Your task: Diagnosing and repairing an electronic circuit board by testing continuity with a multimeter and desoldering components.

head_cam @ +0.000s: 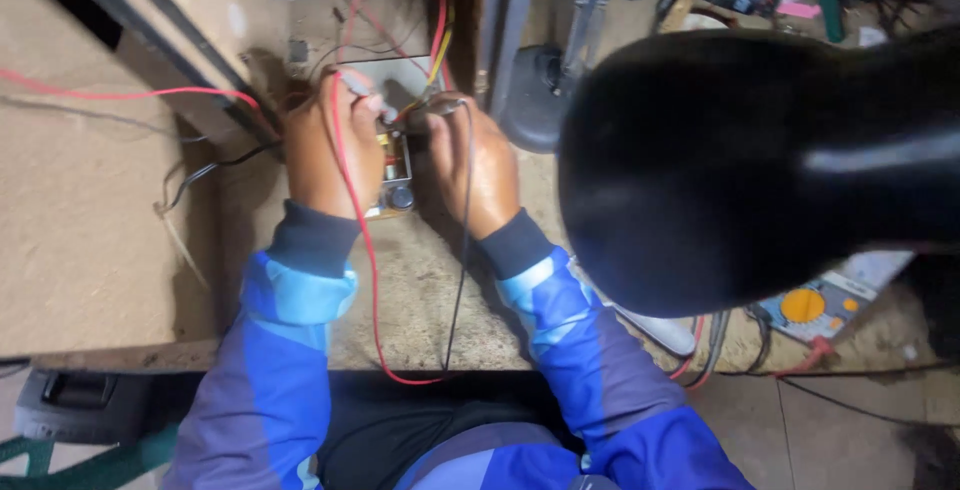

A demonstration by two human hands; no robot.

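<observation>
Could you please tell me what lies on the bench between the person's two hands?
In the head view, a small circuit board lies between the left hand and the right hand; each hand holds a probe to its top edge.

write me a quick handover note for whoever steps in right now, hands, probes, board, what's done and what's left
Left hand: holds the red probe, tip down on the small circuit board; its red lead runs back off the bench edge.
Right hand: holds the black probe on the same board; its black lead trails off the edge too.
The board lies on the bench between both hands. The multimeter sits far right, partly hidden by a large dark object.
Done: both probes placed. Left: the reading; the meter's display is not visible here.
</observation>
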